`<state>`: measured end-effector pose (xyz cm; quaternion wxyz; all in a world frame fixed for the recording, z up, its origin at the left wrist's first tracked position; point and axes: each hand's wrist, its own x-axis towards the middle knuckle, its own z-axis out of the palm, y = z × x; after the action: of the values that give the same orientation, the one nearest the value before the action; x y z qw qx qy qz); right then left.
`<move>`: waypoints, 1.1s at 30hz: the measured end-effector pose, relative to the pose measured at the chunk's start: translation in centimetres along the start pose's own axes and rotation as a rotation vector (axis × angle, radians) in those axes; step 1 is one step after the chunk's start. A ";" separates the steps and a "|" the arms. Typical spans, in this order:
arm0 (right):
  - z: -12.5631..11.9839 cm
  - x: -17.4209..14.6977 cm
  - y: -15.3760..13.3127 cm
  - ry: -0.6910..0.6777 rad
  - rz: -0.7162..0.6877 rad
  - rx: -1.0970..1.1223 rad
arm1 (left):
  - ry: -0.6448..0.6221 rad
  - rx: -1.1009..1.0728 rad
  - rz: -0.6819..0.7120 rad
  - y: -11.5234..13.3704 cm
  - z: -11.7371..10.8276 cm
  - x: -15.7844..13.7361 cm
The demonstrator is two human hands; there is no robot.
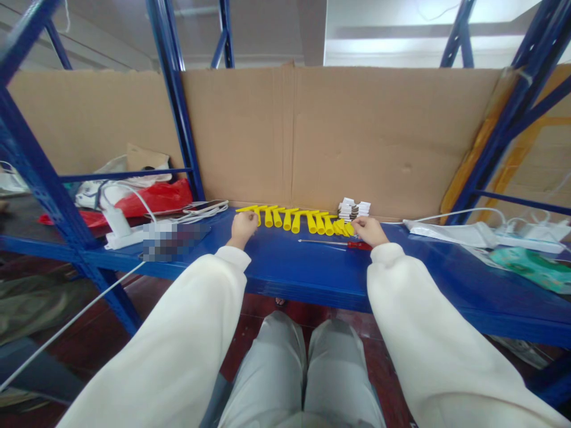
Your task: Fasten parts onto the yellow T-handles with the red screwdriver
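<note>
A row of yellow T-shaped plastic pieces (pixel 295 221) lies along the back of the blue shelf, their round ends facing me. My left hand (pixel 244 229) is closed at the row's left end, its fingers curled at the leftmost yellow piece (pixel 253 209). Beside a small cluster of shorter yellow parts (pixel 341 227) at the other end, my right hand (pixel 371 230) is closed in a pinch; what its fingertips hold is too small to tell. Under that hand lies a screwdriver with a red handle (pixel 358 245), its shaft pointing left. Behind the cluster stand stacked white-and-black small parts (pixel 354 209).
The blue shelf (pixel 307 267) is backed by a cardboard sheet (pixel 357 137) between blue posts. At left are a white power strip (pixel 127 235), cables and a red bag (pixel 156 199). White packets (pixel 455 233) and a green package (pixel 530 267) lie at right.
</note>
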<state>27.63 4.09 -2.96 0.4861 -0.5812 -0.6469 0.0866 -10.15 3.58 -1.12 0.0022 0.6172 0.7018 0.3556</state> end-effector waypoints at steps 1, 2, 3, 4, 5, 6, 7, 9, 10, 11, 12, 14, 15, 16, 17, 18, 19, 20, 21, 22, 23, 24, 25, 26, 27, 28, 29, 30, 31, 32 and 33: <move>0.0 0.0 0.1 -0.021 -0.011 -0.035 | 0.003 0.017 -0.003 0.1 0.0 -0.1; 0.0 0.0 0.1 -0.039 -0.017 -0.066 | 0.008 0.035 -0.008 0.2 0.0 -0.1; -0.1 0.0 0.1 -0.054 -0.021 -0.090 | 0.017 0.055 -0.015 0.3 -0.1 -0.2; -0.1 -0.1 0.1 -0.065 -0.023 -0.108 | 0.032 0.075 -0.027 0.4 -0.1 -0.2; -0.1 -0.1 0.0 -0.072 -0.026 -0.122 | 0.055 0.094 -0.048 0.5 -0.1 -0.2; -0.1 -0.1 0.0 -0.078 -0.027 -0.132 | 0.080 0.109 -0.076 0.5 -0.1 -0.3; -0.1 -0.2 -0.1 -0.081 -0.026 -0.139 | 0.105 0.118 -0.107 0.5 -0.1 -0.3; -0.2 -0.2 -0.2 -0.092 -0.025 -0.142 | 0.150 0.126 -0.148 0.4 -0.2 -0.4; -0.2 -0.2 -0.2 -0.097 -0.024 -0.142 | 0.176 0.129 -0.156 0.3 -0.2 -0.5; -0.2 -0.3 -0.3 -0.101 -0.021 -0.142 | 0.207 0.133 -0.157 0.1 -0.2 -0.6; -0.2 -0.3 -0.3 -0.103 -0.018 -0.142 | 0.244 0.140 -0.161 -0.2 -0.3 -0.8; -0.2 -0.3 -0.4 -0.107 -0.013 -0.142 | 0.320 0.149 -0.197 -0.8 -0.3 -1.2; -0.2 -0.3 -0.4 -0.109 -0.013 -0.142 | 0.347 0.146 -0.227 -1.2 -0.3 -1.4; -0.2 -0.4 -0.5 -0.113 -0.016 -0.141 | 0.360 0.138 -0.252 -1.5 -0.3 -1.5; -0.2 -0.4 -0.5 -0.117 -0.021 -0.142 | 0.361 0.128 -0.271 -1.8 -0.3 -1.7; -0.2 -0.4 -0.5 -0.117 -0.025 -0.145 | 0.356 0.118 -0.283 -2.1 -0.3 -1.8; -0.2 -0.4 -0.5 -0.116 -0.029 -0.151 | 0.348 0.109 -0.286 -2.3 -0.3 -1.8; -0.2 -0.4 -0.5 -0.114 -0.033 -0.158 | 0.338 0.103 -0.284 -2.4 -0.4 -1.8; -0.2 -0.3 -0.4 -0.111 -0.038 -0.167 | 0.331 0.100 -0.281 -2.6 -0.5 -1.8; -0.2 -0.3 -0.2 -0.107 -0.043 -0.177 | 0.324 0.098 -0.277 -2.7 -0.6 -1.7; -0.1 -0.2 -0.1 -0.102 -0.047 -0.189 | 0.319 0.098 -0.277 -2.9 -0.7 -1.7; -0.1 -0.1 0.1 -0.096 -0.049 -0.201 | 0.315 0.098 -0.281 -3.1 -0.9 -1.6; 0.0 0.0 0.3 -0.089 -0.050 -0.214 | 0.312 0.097 -0.287 -3.3 -1.1 -1.5; 0.0 0.1 0.5 -0.079 -0.048 -0.226 | 0.307 0.097 -0.293 -3.5 -1.3 -1.5; 0.0 0.1 0.7 -0.071 -0.045 -0.236 | 0.300 0.098 -0.296 -3.7 -1.5 -1.4; 0.1 0.2 0.9 -0.063 -0.041 -0.244 | 0.290 0.101 -0.295 -3.8 -1.6 -1.3; 0.1 0.3 1.0 -0.057 -0.036 -0.251 | 0.276 0.108 -0.294 -4.0 -1.8 -1.3; 0.1 0.3 1.1 -0.052 -0.033 -0.256 | 0.260 0.119 -0.292 -4.1 -1.8 -1.2; 0.1 0.3 1.1 -0.049 -0.031 -0.259 | 0.245 0.133 -0.291 -4.2 -1.8 -1.1; 0.1 0.3 1.2 -0.046 -0.031 -0.261 | 0.235 0.151 -0.288 -4.2 -1.8 -1.0; 0.0 0.3 1.1 -0.044 -0.033 -0.263 | 0.229 0.173 -0.278 -4.2 -1.8 -0.8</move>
<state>28.42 4.72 -3.57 0.3927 -0.6271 -0.6727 0.0057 -14.38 2.10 -2.26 -0.0818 0.4679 0.8038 0.3581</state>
